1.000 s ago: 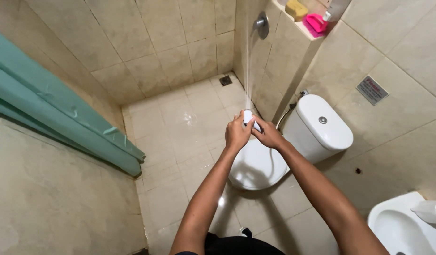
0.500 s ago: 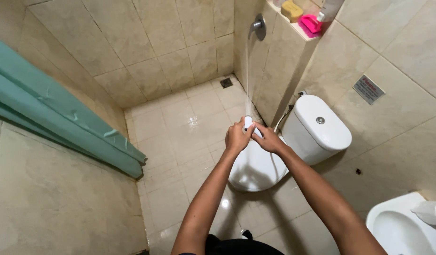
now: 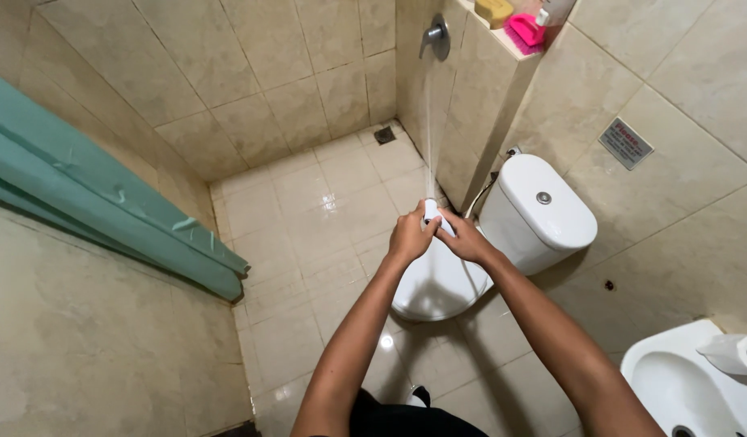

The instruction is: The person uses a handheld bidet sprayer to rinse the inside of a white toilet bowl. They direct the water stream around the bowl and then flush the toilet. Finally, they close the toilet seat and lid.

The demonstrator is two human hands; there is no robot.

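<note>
Head view, only one. Both hands out in front, over the toilet bowl (image 3: 438, 287). Left hand (image 3: 409, 236) and right hand (image 3: 464, 239) meet around a small white object (image 3: 431, 212). Fingers of both are curled on it, so both hands are closed and holding it. Can't tell what the object is; only its top end shows between the thumbs.

A thin stream of water (image 3: 428, 129) falls from the wall tap (image 3: 435, 36), far centre, straight down onto the object and the hands.

Toilet: lid down, white, below the hands. Its tank (image 3: 543, 206) sits right of the hands against the tiled wall, with a round flush button on top. A thin hose (image 3: 480, 197) runs just left of the tank.

Ledge (image 3: 511, 48), far right above the tap: a yellow sponge (image 3: 493, 10) on it, beside that a pink brush (image 3: 526, 31), then a white bottle cut off by the frame edge.

Sink (image 3: 673, 380), near right corner: white basin, nothing seen inside but its drain at the bottom edge. A white roll of tissue (image 3: 734, 354) lies on its rim.

Floor drain (image 3: 385, 134) in the far corner of the wet tiled floor (image 3: 309, 218). Green shower curtain (image 3: 106, 206) bunched along the left. Small sign (image 3: 626, 143) on the right wall.
</note>
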